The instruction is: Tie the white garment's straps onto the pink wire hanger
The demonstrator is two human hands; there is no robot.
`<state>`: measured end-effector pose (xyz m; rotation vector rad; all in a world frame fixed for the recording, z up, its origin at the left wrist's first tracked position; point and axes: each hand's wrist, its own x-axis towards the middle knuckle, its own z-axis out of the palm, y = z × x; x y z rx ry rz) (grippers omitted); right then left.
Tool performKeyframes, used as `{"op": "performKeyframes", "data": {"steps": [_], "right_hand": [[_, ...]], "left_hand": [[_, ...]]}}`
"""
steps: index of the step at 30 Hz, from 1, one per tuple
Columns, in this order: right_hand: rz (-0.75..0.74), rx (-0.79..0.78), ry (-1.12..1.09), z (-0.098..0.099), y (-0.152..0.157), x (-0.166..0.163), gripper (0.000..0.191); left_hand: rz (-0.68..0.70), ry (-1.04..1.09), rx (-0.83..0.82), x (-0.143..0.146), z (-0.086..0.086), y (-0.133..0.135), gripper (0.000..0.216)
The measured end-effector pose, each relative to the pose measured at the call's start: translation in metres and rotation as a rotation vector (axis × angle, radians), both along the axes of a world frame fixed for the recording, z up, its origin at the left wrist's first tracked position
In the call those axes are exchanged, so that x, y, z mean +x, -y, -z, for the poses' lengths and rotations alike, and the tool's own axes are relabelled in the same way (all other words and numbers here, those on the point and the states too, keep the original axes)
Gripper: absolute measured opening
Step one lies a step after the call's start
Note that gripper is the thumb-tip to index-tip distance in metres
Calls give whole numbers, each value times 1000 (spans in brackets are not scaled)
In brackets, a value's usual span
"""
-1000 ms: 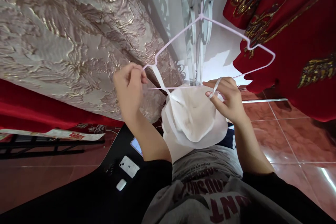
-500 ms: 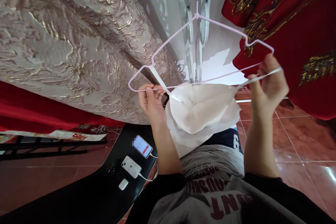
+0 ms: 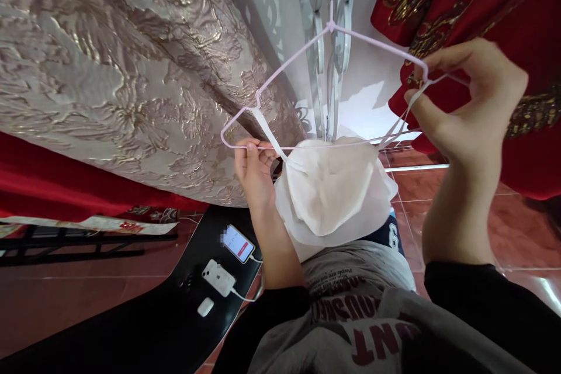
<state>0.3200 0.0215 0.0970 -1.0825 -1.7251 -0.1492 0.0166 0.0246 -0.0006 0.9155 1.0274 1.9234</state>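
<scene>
Right hand (image 3: 473, 105) higher, over hanger (image 3: 284, 67) corner

Clothing room, probably a dress or costume shop. Above and to the left of the left hand (image 3: 254, 172), which grips a wire hanger (image 3: 298, 58), hangs a wide brocade fabric (image 3: 109, 70) with a gold floral pattern. Directly behind the right hand (image 3: 468, 111), which pinches a white strap (image 3: 421, 90), hang red garments (image 3: 482, 0) with gold embroidery. Below both grips lie a red tiled floor (image 3: 517, 228) and a black table (image 3: 131, 327) bearing a lit phone (image 3: 238, 243) and a white phone (image 3: 218, 278).
</scene>
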Motion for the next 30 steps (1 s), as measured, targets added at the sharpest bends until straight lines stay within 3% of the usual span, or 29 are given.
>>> {"op": "performKeyframes", "data": {"steps": [3, 4, 7, 9, 13, 18, 21, 25, 27, 30], "right_hand": [[16, 252, -67, 18, 1, -16, 37], [-19, 223, -76, 26, 1, -22, 34], [-229, -157, 53, 50, -6, -37, 28], [-277, -333, 141, 65, -12, -44, 33], [-146, -301, 52, 86, -12, -54, 26], [-117, -227, -52, 96, 2, -66, 22], [-122, -242, -66, 97, 2, -71, 22], [-140, -279, -58, 94, -2, -69, 24], [-152, -279, -48, 93, -2, -67, 24], [-164, -275, -26, 92, 1, -62, 25]], "left_hand": [[34, 11, 4, 6, 2, 2, 44], [48, 19, 5, 8, 3, 2, 43], [81, 53, 0, 18, 10, 1, 42], [88, 64, -23, 25, 15, 1, 44], [24, 63, -61, 37, 25, 5, 54], [-62, 66, -40, 59, 26, 25, 33], [-82, 93, 4, 77, 16, 47, 26], [-52, -23, 99, 89, -13, 75, 39], [-82, -106, 133, 78, -33, 78, 40], [-90, -140, 195, 36, -54, 64, 38]]}}
